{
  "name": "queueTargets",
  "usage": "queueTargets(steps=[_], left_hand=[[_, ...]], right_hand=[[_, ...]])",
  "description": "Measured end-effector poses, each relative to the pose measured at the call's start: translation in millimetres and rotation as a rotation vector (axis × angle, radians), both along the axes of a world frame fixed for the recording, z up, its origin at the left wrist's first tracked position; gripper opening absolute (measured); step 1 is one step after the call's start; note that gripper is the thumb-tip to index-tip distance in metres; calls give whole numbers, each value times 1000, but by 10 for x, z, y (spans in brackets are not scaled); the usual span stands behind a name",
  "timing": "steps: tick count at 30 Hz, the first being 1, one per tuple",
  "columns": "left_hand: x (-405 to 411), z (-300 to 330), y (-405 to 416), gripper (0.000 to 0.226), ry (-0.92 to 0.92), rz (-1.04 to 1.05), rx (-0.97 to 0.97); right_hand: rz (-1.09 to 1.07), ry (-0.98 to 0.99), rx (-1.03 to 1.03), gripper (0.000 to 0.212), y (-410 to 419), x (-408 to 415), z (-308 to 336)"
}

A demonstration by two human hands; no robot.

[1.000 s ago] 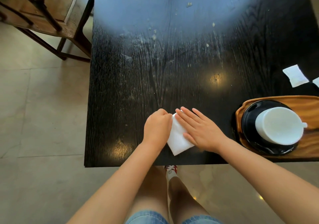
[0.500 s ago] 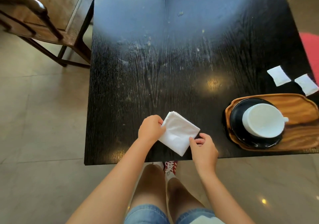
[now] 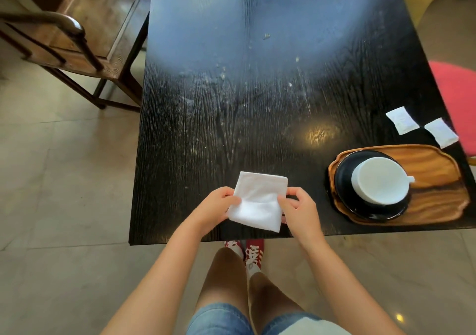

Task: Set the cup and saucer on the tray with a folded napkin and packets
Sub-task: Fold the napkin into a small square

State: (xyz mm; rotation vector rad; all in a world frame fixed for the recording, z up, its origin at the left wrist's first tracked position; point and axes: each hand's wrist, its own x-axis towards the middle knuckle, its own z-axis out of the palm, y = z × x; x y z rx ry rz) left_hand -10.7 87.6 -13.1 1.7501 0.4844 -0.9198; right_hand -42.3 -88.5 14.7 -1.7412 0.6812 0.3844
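Note:
A folded white napkin (image 3: 258, 200) is held just above the near edge of the black table (image 3: 231, 102). My left hand (image 3: 216, 205) pinches its left side and my right hand (image 3: 296, 208) pinches its right side. To the right, a wooden tray (image 3: 438, 169) carries a black saucer (image 3: 343, 180) with a white cup (image 3: 378, 180) on it, handle pointing right. Two white packets (image 3: 401, 120) (image 3: 441, 132) lie on the table just beyond the tray.
A wooden chair (image 3: 77, 38) stands at the table's left far side. A red seat (image 3: 461, 102) sits beyond the right edge. My legs and red shoes (image 3: 253, 251) are under the near edge, on a tiled floor.
The napkin, pressed flat under both hands a second ago, has been lifted and turned square to me. Both hands now pinch its sides. The view has shifted left and back.

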Motion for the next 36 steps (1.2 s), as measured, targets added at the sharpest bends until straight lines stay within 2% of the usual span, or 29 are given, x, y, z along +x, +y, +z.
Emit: queueTargets(steps=[2, 4, 7, 12, 15, 18, 21, 25, 29, 36], left_hand=[[-72, 35, 47, 27, 157, 163, -296], [-126, 72, 56, 33, 153, 255, -390], [-193, 231, 32, 31, -38, 259, -219], [-281, 575, 103, 19, -288, 66, -222], [-350, 704, 134, 11, -380, 12, -163], [-419, 792, 137, 15, -440, 36, -93], [-496, 917, 163, 24, -473, 106, -45], [-596, 1068, 171, 25, -473, 83, -46], [-765, 1157, 120, 22, -492, 83, -70], [-1130, 1154, 20, 22, -437, 32, -100]], right_hand=[[21, 23, 78, 7, -40, 31, 73], [37, 51, 111, 7, -77, 45, 133], [-2, 58, 115, 8, -118, 27, 205], [-54, -47, 88, 23, -152, -59, 346], [23, -126, 63, 13, -111, -145, 465], [62, -156, 79, 6, -92, -198, 556], [109, -149, 182, 17, -118, -269, 707], [136, -195, 193, 25, -163, -430, 854], [60, -225, 140, 25, -131, -667, 908], [-59, -227, 167, 25, -233, -1186, 926]])
